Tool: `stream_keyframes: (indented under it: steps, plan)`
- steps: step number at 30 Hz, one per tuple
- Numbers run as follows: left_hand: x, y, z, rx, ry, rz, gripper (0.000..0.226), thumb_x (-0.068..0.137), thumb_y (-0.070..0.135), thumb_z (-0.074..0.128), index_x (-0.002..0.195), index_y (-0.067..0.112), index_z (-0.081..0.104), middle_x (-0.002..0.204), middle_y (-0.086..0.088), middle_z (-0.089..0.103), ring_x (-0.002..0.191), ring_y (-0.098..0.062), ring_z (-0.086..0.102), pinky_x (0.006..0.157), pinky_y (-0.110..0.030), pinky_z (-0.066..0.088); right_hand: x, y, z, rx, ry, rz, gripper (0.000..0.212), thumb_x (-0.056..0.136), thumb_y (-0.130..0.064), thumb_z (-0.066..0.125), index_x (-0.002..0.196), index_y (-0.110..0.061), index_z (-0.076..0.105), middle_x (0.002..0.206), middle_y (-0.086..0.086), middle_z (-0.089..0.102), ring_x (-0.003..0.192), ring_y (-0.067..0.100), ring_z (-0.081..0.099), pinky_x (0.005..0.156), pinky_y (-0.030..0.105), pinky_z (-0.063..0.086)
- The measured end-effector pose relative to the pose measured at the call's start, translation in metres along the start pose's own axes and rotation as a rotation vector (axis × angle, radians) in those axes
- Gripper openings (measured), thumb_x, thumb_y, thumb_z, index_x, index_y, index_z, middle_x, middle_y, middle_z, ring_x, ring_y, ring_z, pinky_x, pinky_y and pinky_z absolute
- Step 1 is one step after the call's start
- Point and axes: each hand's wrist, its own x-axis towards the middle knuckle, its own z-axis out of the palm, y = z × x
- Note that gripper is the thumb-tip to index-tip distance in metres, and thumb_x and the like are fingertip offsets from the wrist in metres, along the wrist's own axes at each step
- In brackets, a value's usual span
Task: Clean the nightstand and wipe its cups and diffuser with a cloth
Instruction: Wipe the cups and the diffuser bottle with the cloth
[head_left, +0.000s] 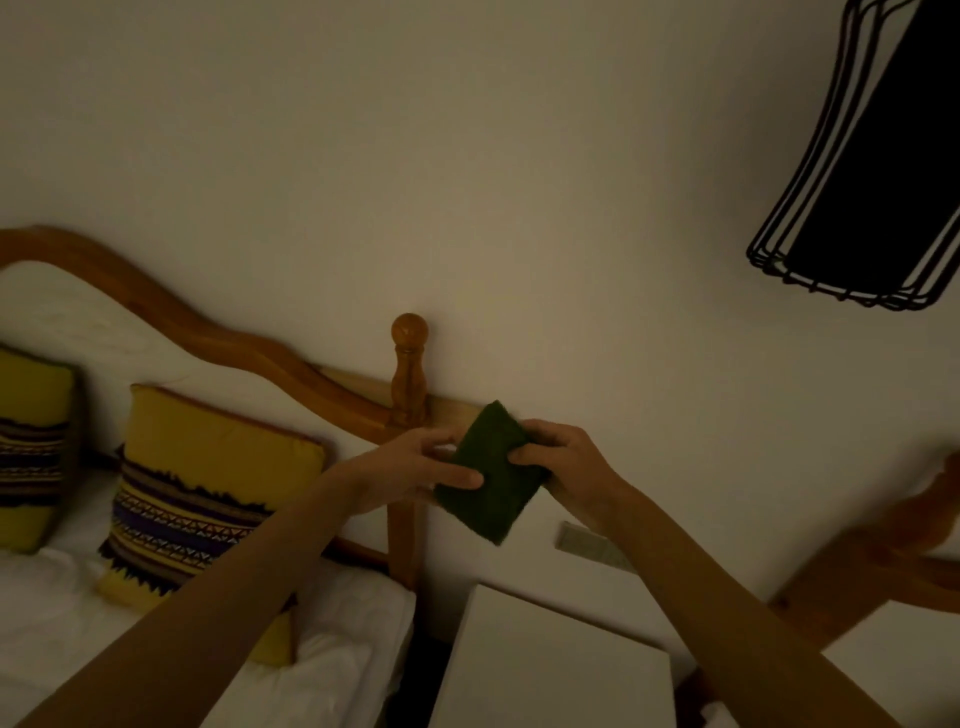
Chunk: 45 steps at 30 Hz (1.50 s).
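White flat table (550, 670) closest to me, my left hand (415, 467) and right hand (561, 462) both pinching a folded dark green fuzzy cloth (493, 478) above it, beside the wooden bed (249, 353).

Both bare forearms are reaching forward from the near edge and converging toward the middle. The left hand (421, 470) is pinching a folded dark green cloth (491, 475), thumb lying across its near face. The right hand (563, 460) is gripping the cloth's right edge, fingers curled over it.
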Motion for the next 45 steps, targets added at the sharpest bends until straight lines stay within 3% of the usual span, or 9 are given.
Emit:
stream_keyframes:
  steps: [9,17,22,26,29,32,39,42,45]
  plan:
    - [0.012,0.001,0.018,-0.038,0.081,0.085,0.051,0.083,0.03,0.077,0.129,0.021,0.058,0.124,-0.002,0.069,0.115,-0.024,0.066,0.099,-0.052,0.053,-0.006,0.007,0.0,0.107,-0.037,0.328,0.082,0.056,-0.048,0.094,0.128,-0.022,0.063,0.121,0.005,0.072,0.112,0.028,0.069,0.084,0.042,0.06]
    - [0.019,-0.008,0.013,-0.198,0.035,0.077,0.059,0.08,0.023,0.081,0.134,0.021,0.056,0.135,-0.006,0.063,0.125,-0.029,0.059,0.104,-0.056,0.047,-0.013,0.021,-0.005,0.238,-0.098,0.2,0.061,0.07,-0.024,0.09,0.127,-0.031,0.067,0.129,0.007,0.068,0.115,0.031,0.067,0.088,0.043,0.058]
    - [0.014,-0.007,0.011,-0.296,0.003,0.18,0.03,0.083,0.015,0.07,0.113,0.01,0.07,0.121,-0.017,0.066,0.117,-0.037,0.061,0.092,-0.049,0.057,-0.017,0.024,-0.004,0.198,-0.162,-0.015,0.036,0.096,-0.007,0.056,0.124,-0.025,0.07,0.127,0.006,0.068,0.119,0.029,0.064,0.089,0.042,0.057]
    - [0.009,-0.011,0.008,-0.42,-0.078,0.186,0.03,0.083,0.008,0.058,0.112,0.003,0.064,0.116,-0.021,0.06,0.112,-0.039,0.057,0.095,-0.056,0.051,-0.019,0.02,0.0,-0.049,-0.12,-0.09,0.054,0.094,0.014,0.039,0.098,-0.021,0.079,0.118,0.001,0.07,0.113,0.028,0.067,0.085,0.038,0.059]
    - [0.002,-0.009,0.003,-0.584,-0.186,0.123,0.046,0.084,0.028,0.058,0.117,-0.004,0.056,0.126,-0.023,0.049,0.117,-0.043,0.046,0.097,-0.053,0.046,-0.019,0.019,-0.001,-0.243,-0.084,-0.196,0.065,0.089,0.022,0.04,0.083,-0.029,0.079,0.115,0.001,0.064,0.108,0.025,0.066,0.085,0.037,0.06]
    - [0.0,-0.004,0.005,-0.29,-0.114,0.13,0.042,0.084,0.035,0.075,0.107,0.002,0.065,0.116,-0.02,0.057,0.111,-0.036,0.056,0.091,-0.042,0.052,-0.016,0.024,0.001,-0.439,-0.042,-0.291,0.063,0.081,0.026,0.044,0.078,-0.028,0.075,0.111,0.009,0.058,0.107,0.027,0.06,0.093,0.037,0.056]
    - [0.002,-0.024,0.002,0.023,-0.028,-0.04,0.052,0.081,0.02,0.079,0.129,0.013,0.062,0.123,-0.011,0.067,0.114,-0.026,0.066,0.095,-0.035,0.055,-0.011,0.037,0.003,-0.475,0.013,-0.328,0.053,0.074,0.023,0.044,0.073,-0.022,0.071,0.11,0.011,0.059,0.107,0.019,0.06,0.092,0.024,0.051]
    - [0.004,-0.039,0.003,0.298,0.187,0.014,0.034,0.076,0.025,0.081,0.107,0.015,0.072,0.095,-0.004,0.075,0.091,-0.018,0.073,0.079,-0.029,0.06,-0.004,0.045,0.006,-0.454,0.157,-0.17,0.049,0.084,0.022,0.047,0.079,-0.019,0.074,0.117,0.01,0.062,0.112,0.021,0.06,0.099,0.032,0.052]
    - [0.001,-0.058,0.006,0.529,0.563,0.049,0.026,0.076,0.023,0.08,0.099,0.014,0.072,0.081,-0.002,0.072,0.073,-0.013,0.071,0.068,-0.031,0.062,0.003,0.059,0.011,-0.354,0.346,0.102,0.028,0.097,-0.007,0.053,0.102,-0.026,0.072,0.116,0.004,0.066,0.107,0.029,0.063,0.094,0.046,0.053]
